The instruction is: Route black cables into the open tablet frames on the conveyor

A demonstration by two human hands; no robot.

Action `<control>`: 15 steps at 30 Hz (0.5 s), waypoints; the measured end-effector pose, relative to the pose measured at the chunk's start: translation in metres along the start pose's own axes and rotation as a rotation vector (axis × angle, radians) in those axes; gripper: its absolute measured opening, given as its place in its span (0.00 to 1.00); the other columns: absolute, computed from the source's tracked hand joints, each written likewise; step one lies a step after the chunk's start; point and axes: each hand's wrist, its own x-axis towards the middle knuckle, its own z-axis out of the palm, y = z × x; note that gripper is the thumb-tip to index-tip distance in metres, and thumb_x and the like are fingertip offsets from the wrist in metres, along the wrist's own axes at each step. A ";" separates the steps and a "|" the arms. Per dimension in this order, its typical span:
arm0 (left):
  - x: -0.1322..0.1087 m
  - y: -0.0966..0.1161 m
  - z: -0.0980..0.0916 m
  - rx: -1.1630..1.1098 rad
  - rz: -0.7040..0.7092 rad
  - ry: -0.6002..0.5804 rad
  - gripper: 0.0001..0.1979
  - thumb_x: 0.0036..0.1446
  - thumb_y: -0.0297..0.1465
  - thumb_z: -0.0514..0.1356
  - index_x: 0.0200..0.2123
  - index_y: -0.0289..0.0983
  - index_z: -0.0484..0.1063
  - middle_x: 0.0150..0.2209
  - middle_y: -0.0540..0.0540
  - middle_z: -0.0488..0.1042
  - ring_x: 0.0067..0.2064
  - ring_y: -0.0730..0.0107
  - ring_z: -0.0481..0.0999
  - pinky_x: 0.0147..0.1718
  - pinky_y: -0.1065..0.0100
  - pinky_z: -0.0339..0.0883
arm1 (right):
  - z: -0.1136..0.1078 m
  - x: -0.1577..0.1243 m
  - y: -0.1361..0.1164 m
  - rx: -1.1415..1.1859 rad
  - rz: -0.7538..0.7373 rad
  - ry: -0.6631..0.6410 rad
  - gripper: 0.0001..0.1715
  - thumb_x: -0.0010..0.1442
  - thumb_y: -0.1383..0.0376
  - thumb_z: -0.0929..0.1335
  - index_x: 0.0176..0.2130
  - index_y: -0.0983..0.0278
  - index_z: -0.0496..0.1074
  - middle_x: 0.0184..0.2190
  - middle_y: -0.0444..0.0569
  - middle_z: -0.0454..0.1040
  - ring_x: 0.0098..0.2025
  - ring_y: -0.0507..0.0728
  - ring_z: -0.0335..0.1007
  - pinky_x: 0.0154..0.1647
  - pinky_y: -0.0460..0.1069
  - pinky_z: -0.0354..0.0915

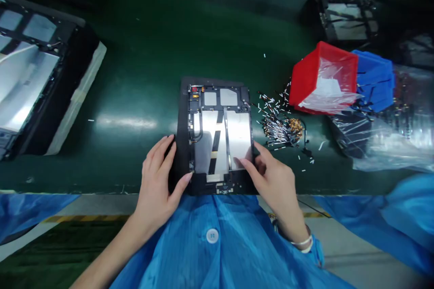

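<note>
An opened tablet [239, 137] lies in front of me, its silvery battery cells, black tape strips and small circuit boards showing. Under it is a black backing block [183, 122], which sticks out at the left and top. My left hand [158, 176] rests at the lower left with fingers stretched and apart. Its fingertips touch the block's left edge, and its thumb lies at the tablet's lower left corner. My right hand [273, 176] grips the tablet's right edge, thumb on top of a battery cell and the other fingers curled beside the edge, partly hidden.
Right of the tablet lies a pile of thin cables [280, 128] with loose white bits. Behind it stand a red bin [307, 79] with plastic film and a blue bin [376, 81]. Clear plastic bags [400, 131] lie farther right. Another stack of opened tablets [37, 72] stands left.
</note>
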 end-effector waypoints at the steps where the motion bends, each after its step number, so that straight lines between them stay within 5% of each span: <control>1: -0.002 0.003 0.000 -0.066 -0.038 -0.005 0.26 0.64 0.37 0.55 0.64 0.43 0.56 0.63 0.39 0.59 0.64 0.49 0.59 0.59 0.42 0.60 | 0.000 0.001 -0.003 0.069 0.006 -0.042 0.33 0.62 0.47 0.62 0.53 0.69 0.70 0.19 0.43 0.69 0.19 0.52 0.63 0.23 0.47 0.57; 4: -0.002 0.005 -0.004 -0.344 -0.178 -0.050 0.27 0.62 0.37 0.57 0.63 0.45 0.57 0.62 0.40 0.61 0.61 0.51 0.65 0.54 0.48 0.70 | -0.002 0.008 -0.013 0.242 0.009 -0.118 0.31 0.62 0.49 0.63 0.55 0.68 0.69 0.21 0.42 0.71 0.20 0.51 0.64 0.25 0.46 0.59; 7: 0.004 0.001 -0.011 -0.651 -0.394 -0.094 0.32 0.62 0.35 0.57 0.66 0.49 0.50 0.60 0.41 0.66 0.50 0.53 0.77 0.34 0.60 0.81 | -0.002 0.019 -0.023 0.337 -0.010 -0.112 0.32 0.61 0.51 0.64 0.57 0.68 0.67 0.23 0.43 0.72 0.23 0.51 0.64 0.27 0.47 0.60; 9: 0.015 -0.001 -0.019 -0.745 -0.498 -0.059 0.30 0.60 0.33 0.58 0.64 0.54 0.56 0.57 0.45 0.70 0.43 0.56 0.79 0.27 0.65 0.81 | -0.001 0.024 -0.027 0.417 -0.049 -0.087 0.32 0.62 0.52 0.64 0.59 0.67 0.66 0.25 0.44 0.73 0.25 0.51 0.65 0.29 0.47 0.61; 12: 0.048 -0.006 -0.031 -0.724 -0.504 0.029 0.27 0.56 0.30 0.61 0.58 0.55 0.66 0.56 0.50 0.72 0.47 0.57 0.78 0.32 0.68 0.81 | -0.003 0.026 -0.025 0.599 -0.139 0.016 0.28 0.65 0.55 0.61 0.59 0.65 0.66 0.27 0.44 0.74 0.27 0.50 0.65 0.32 0.46 0.63; 15: 0.108 -0.023 -0.032 -0.695 -0.391 0.052 0.26 0.53 0.30 0.64 0.57 0.49 0.68 0.58 0.49 0.68 0.54 0.55 0.74 0.37 0.67 0.81 | -0.004 0.017 -0.012 0.653 -0.183 0.214 0.19 0.66 0.59 0.62 0.51 0.64 0.73 0.27 0.44 0.73 0.28 0.50 0.65 0.33 0.46 0.64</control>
